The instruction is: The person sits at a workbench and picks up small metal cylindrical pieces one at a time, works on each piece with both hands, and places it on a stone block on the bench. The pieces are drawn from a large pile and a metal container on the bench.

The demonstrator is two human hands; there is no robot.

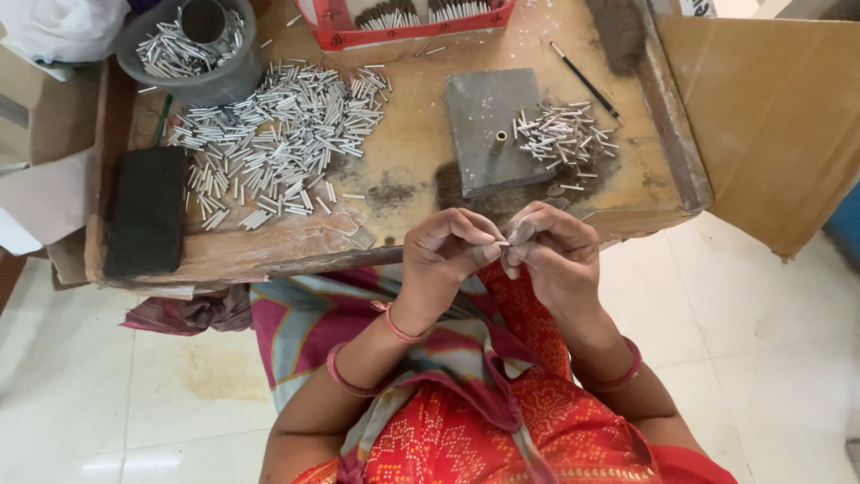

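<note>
Pinching a small silver tube (503, 243), held between left hand (443, 255) and right hand (551, 251), above wooden tray (403, 193), tube pile (278, 139) nearby.

Small handcraft workshop, floor-level: low wooden work board (403, 170) was strewn with heaps of small paper tubes (278, 134), a grey tub (193, 72) of more, stone block (488, 125), tiled floor (779, 358)

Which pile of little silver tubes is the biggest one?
The wide heap of small silver tubes spread on the wooden board's left half. The heap on the grey stone slab at the right and the one in the grey round bowl are much smaller.
</note>
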